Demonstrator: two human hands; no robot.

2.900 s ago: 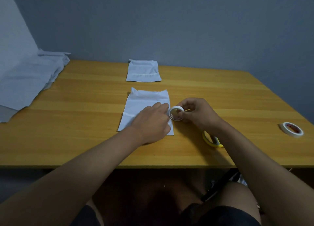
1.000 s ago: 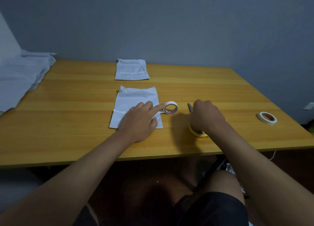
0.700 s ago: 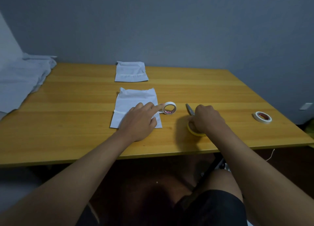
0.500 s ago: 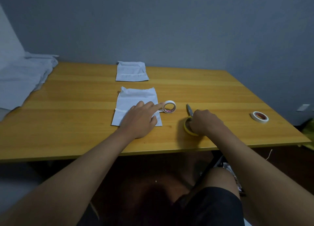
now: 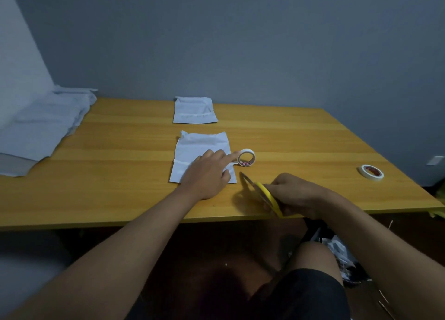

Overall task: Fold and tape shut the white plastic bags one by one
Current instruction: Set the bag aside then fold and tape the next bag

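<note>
Bag (image 5: 201, 146) pinned by L hand (image 5: 208, 175); R hand (image 5: 292, 194) grips scissors (image 5: 261, 192).

A white plastic bag (image 5: 203, 151) lies flat near the table's front, folded, a strip of tape running from its right edge to a small tape roll (image 5: 246, 157) standing on edge. A second folded bag (image 5: 194, 110) lies flat behind it.

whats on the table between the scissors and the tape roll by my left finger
Nothing: in the head view only bare wooden table separates the scissors in the right hand from the tape roll.
</note>
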